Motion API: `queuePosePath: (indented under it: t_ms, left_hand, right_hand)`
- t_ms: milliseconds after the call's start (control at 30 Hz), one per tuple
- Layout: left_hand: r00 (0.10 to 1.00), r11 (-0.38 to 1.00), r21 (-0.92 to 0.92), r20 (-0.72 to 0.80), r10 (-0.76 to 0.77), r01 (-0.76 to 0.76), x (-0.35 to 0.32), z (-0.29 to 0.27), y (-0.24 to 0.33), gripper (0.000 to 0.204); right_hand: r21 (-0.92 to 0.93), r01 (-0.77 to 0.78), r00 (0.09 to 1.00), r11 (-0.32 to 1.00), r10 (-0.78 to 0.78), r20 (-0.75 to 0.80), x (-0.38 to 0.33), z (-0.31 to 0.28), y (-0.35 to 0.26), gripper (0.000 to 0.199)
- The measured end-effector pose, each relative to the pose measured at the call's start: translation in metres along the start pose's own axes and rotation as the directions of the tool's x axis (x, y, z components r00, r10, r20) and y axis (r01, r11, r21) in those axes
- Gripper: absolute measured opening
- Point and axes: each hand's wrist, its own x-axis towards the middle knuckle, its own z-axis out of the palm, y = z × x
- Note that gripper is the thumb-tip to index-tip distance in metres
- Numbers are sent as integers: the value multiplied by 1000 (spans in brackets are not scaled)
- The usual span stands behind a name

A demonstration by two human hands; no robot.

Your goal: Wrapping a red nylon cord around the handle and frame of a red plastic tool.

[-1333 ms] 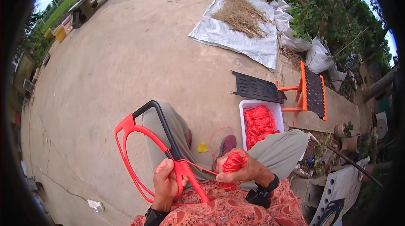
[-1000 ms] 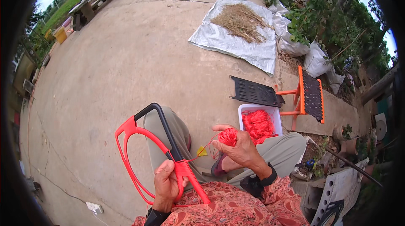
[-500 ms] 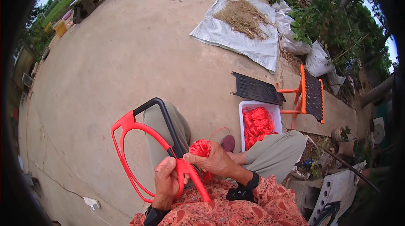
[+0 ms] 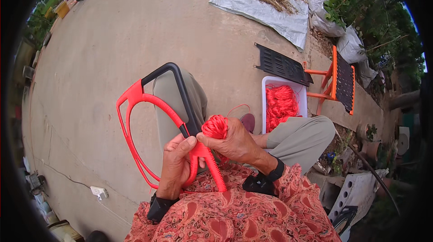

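A black tubular frame [image 4: 179, 93], partly wrapped in glossy red cord [image 4: 134, 94], leans across my lap with its loop toward the left. My left hand [image 4: 177, 163] grips the wrapped part, thumb on top by the joint where black tube meets red wrapping, fingers curled behind. In my right hand [image 4: 241, 142] is a round bundle of red cord [image 4: 215, 127], its thumb tip pressing at the same joint. Both thumb tips are close together there. A thin red strand loops out beyond the bundle. What the right fingers do underneath is hidden.
A white bin [image 4: 303, 102] of red cord skeins stands beyond my right knee. By it are a black slatted panel [image 4: 282, 63] and an orange-framed stool [image 4: 336, 77]. Farther off, a pale sheet [image 4: 252, 9] holds dried stalks. A power socket [image 4: 99, 192] lies at left.
The view has tipped down, so everything beyond sits higher in the picture. My left thumb has moved up to the joint, nearer my right thumb. Both grips are kept.
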Motion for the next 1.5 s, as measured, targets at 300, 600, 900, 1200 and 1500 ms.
queuePosePath:
  t_ms: [300, 600, 900, 1200, 1500]
  left_hand:
    - [999, 999, -40, -43, 8, -10, 4, 6, -1, 16]
    - [1000, 994, -111, -5, 22, -22, 0, 2, -5, 21]
    - [1000, 998, -65, 10, -18, 18, 0, 2, -4, 20]
    - [1000, 1000, -17, 1, -2, 2, 2, 2, -4, 15]
    - [1000, 1000, 21, 9, -5, 4, -4, 6, -5, 15]
  right_hand:
    - [21, -234, 945, 972, 223, 238, -9, -23, 7, 29]
    - [275, -198, 974, 941, 156, 167, -22, -20, 7, 26]
    - [157, -202, 963, 967, 167, 213, -25, -20, -4, 26]
    - [363, -244, 965, 899, 190, 178, -16, -41, 4, 18]
    - [927, -191, 954, 324, 284, 97, -9, -62, 70, 24]
